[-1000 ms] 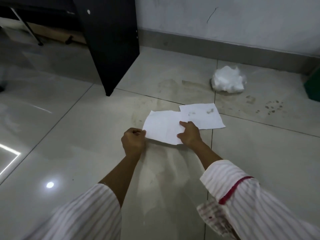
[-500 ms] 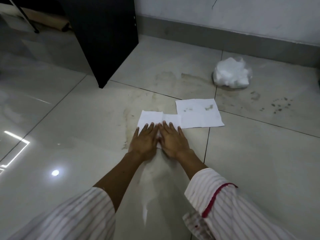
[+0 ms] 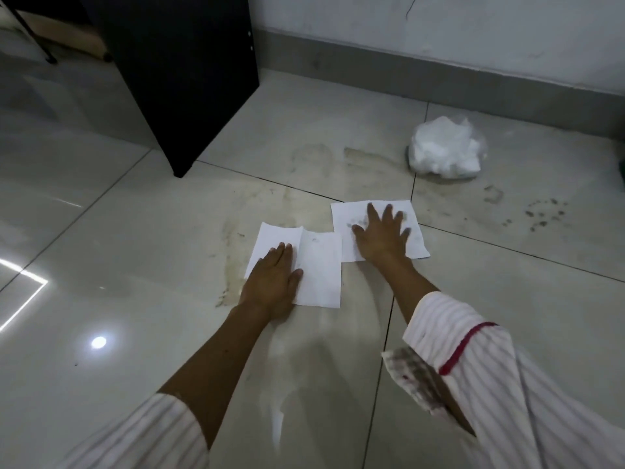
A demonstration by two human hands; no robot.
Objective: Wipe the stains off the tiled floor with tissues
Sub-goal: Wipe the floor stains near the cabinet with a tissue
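Glossy tiled floor [image 3: 507, 299] by grey skirting; black cabinet panel [image 3: 182, 79] at rear left; bagged tissue wad [image 3: 444, 148] near wall. Left hand [image 3: 270, 282] flat, fingers straight, pressing near tissue [image 3: 318, 265]; right hand [image 3: 382, 236] flat, fingers spread, pressing far tissue [image 3: 416, 231]; sheets just touching at corner. Brown smears [image 3: 230, 252] left of near tissue; dark spots [image 3: 544, 214] well right. Risks: thin sheets tearing or bunching under pressure; soiled tissue respreading dirt; dark spots missed.

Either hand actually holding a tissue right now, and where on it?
Neither grips one. The left hand presses flat on the near tissue's left half; the right hand presses, fingers spread, on the middle of the far tissue.
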